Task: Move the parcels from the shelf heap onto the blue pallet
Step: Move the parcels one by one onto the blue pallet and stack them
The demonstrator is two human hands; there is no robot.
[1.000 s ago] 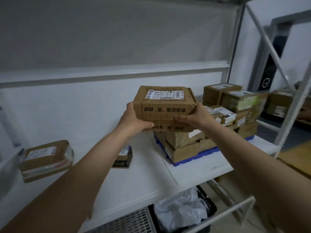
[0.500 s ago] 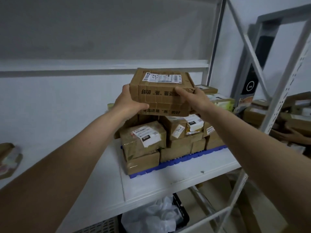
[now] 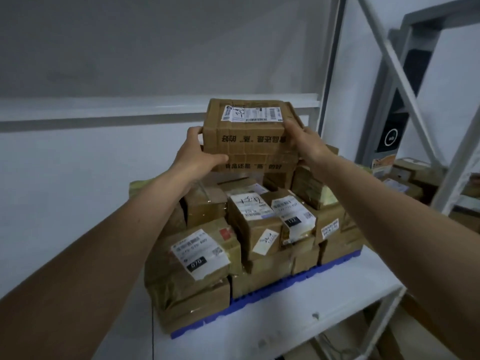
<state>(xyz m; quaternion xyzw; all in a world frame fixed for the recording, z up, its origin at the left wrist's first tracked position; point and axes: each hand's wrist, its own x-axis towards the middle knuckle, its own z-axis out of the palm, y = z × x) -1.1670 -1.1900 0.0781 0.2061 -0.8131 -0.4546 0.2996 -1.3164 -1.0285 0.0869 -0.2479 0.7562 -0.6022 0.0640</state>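
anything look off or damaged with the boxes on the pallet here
The front left box sits tilted and overhangs the blue pallet, its tape wrap wrinkled. The held box looks creased along its front.

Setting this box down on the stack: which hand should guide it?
Probably right: the right hand grips the brown cardboard box on the side over the taller parcels on the blue plastic pallet. The left hand supports the outer edge.

past my reach stands a white metal rack frame point(image 3: 394, 63), a grey wall point(image 3: 155, 48) behind, a dark panel with a round symbol point(image 3: 391, 137) to the right.
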